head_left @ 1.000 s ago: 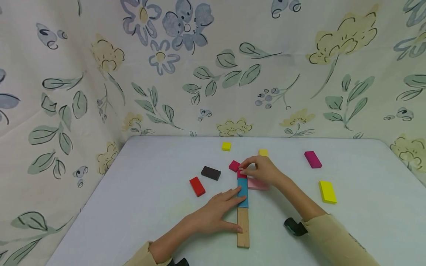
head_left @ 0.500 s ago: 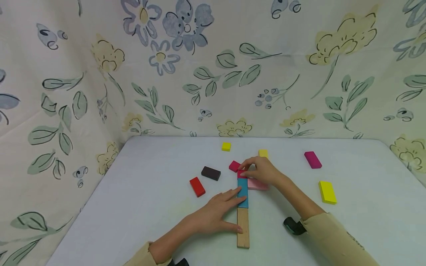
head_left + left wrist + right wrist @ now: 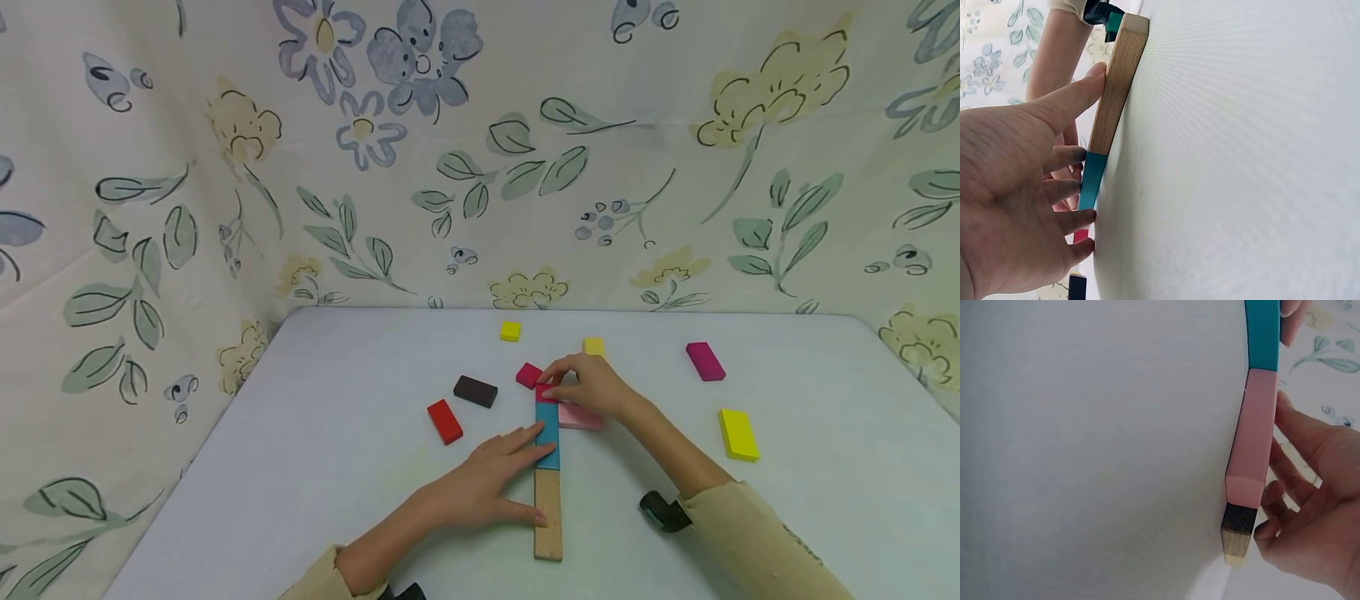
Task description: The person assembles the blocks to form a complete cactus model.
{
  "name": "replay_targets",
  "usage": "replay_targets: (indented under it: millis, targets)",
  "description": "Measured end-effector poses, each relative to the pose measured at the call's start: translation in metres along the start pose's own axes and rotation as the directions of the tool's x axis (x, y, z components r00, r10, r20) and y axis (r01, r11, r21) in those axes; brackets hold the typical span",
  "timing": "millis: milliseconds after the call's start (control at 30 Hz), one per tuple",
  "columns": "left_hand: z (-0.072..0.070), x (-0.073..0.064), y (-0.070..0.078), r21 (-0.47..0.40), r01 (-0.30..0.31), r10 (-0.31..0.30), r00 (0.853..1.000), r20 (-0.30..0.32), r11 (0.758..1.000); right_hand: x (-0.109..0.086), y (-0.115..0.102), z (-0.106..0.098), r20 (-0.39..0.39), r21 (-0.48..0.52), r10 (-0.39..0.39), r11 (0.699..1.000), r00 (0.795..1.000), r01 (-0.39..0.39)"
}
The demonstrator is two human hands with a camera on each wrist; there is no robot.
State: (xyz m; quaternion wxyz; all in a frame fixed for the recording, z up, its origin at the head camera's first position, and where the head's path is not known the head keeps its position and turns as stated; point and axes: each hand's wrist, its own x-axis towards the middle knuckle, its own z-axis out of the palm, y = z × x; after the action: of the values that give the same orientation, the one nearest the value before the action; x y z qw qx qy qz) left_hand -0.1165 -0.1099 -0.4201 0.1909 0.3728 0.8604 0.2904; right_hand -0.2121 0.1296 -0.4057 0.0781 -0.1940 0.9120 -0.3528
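In the head view a plain wooden block [image 3: 548, 537], a blue block [image 3: 551, 429] and a small crimson block [image 3: 543, 396] lie end to end in a straight row. My left hand [image 3: 487, 482] is spread along the row's left side. Its thumb touches the wooden block [image 3: 1116, 87] and its fingers rest on the blue block [image 3: 1092, 178]. At the far end my right hand [image 3: 592, 385] pinches the crimson block between thumb and fingers. A pink block [image 3: 583, 417] lies against the row's right side, partly under the right hand; the right wrist view shows its long side.
Loose blocks lie around on the white table [image 3: 315, 467]: crimson [image 3: 528, 375], dark brown [image 3: 476, 391], red [image 3: 446, 422], yellow [image 3: 510, 332], magenta [image 3: 705, 362] and another yellow block [image 3: 739, 434]. A yellow block [image 3: 593, 345] shows behind the right hand. Floral cloth [image 3: 645, 167] hangs behind.
Almost nothing differs. The right thumb and the crimson block have settled very slightly toward the blue block; the left hand has kept its place.
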Motion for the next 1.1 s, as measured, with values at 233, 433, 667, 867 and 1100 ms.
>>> replay_targets:
  millis: [233,433,667,867,1100]
  targets:
    - [-0.001,-0.001,0.000,-0.011,-0.010,0.010,1.000,0.007,1.000,-0.003,0.000,-0.003,-0.014,0.010,-0.008,1.000,1.000,0.008]
    - [-0.006,-0.001,0.009,0.003,0.033,-0.034,0.999,0.039,0.999,-0.011,0.002,-0.012,-0.015,0.059,0.018,0.998,1.000,-0.017]
    - [-0.006,0.001,0.012,0.017,0.082,-0.083,0.996,0.042,0.996,-0.025,0.010,-0.024,-0.039,0.113,-0.004,0.994,0.999,0.008]
    - [-0.006,0.001,0.012,0.017,0.091,-0.092,0.995,0.042,0.996,-0.041,0.013,-0.034,-0.067,0.122,0.011,0.993,0.998,-0.002]
    - [-0.006,0.001,0.013,0.023,0.095,-0.096,0.995,0.038,0.995,-0.058,0.018,-0.048,-0.111,0.071,0.017,0.997,0.994,-0.009]
